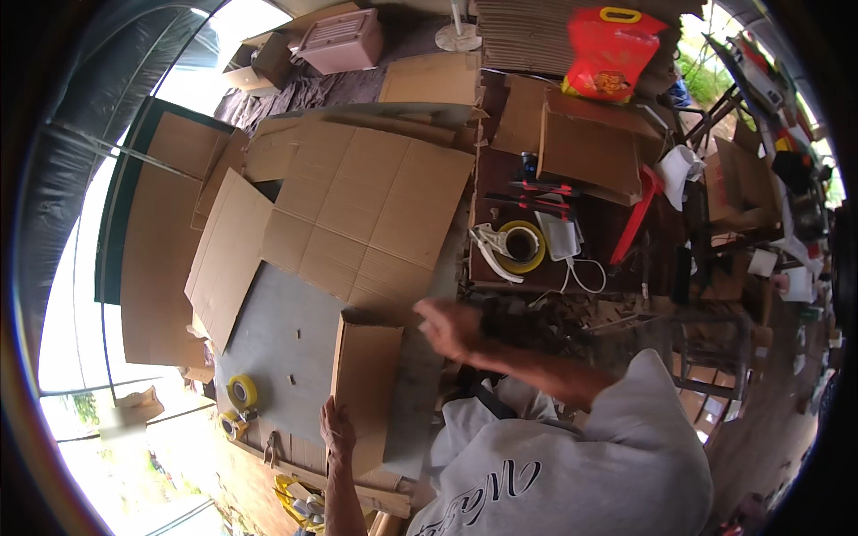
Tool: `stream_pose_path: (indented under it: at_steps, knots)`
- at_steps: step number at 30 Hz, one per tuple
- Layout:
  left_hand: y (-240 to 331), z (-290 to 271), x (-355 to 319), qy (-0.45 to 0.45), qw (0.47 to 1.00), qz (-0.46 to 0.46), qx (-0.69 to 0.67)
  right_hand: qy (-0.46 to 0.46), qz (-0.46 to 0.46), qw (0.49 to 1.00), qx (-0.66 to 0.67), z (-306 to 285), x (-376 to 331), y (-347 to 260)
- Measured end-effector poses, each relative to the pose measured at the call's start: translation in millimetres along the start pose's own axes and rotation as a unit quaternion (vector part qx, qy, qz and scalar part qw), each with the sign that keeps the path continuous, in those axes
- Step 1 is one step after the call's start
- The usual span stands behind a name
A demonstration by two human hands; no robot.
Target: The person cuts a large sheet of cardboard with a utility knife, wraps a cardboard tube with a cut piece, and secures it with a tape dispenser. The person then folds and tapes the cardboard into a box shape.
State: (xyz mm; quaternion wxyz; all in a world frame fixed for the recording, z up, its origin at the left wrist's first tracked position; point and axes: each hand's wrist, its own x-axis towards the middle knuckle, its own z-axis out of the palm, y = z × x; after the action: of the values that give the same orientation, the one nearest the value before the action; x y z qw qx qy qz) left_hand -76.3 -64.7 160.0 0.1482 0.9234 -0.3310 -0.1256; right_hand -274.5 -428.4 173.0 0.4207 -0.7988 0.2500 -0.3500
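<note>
The left hand (338, 429) presses flat on the near edge of the folded cardboard box (366, 384). The right hand (447, 326), blurred and loosely open, holds nothing just beyond the box's far corner. Pinned by one palm only, the box could slide on the grey table (286, 348).

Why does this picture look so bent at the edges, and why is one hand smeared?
Head view: the fisheye lens bows straight lines toward a dark round rim. Daylight on the left and at the top is blown out to white. The right hand is blurred by motion above the folded cardboard box, while the left hand resting on it looks sharper. The flat cardboard sheet is evenly lit.
</note>
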Motion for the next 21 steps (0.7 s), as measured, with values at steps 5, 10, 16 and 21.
stream_pose_path:
  at_steps: [5,10,16,21]
  knots:
    - [-2,0,7,-0.018,1.000,0.006,-0.021,0.080,0.092,0.957,-0.262,-123,15,77]
    - [-13,-4,21,-0.050,0.998,0.038,-0.014,-0.032,0.249,0.921,-0.297,-103,47,97]
    - [-40,6,-4,0.034,0.999,-0.028,-0.006,0.059,0.164,0.933,-0.314,-46,23,169]
    - [-18,14,-1,0.030,0.996,-0.081,-0.009,-0.049,0.173,0.893,-0.413,-62,11,212]
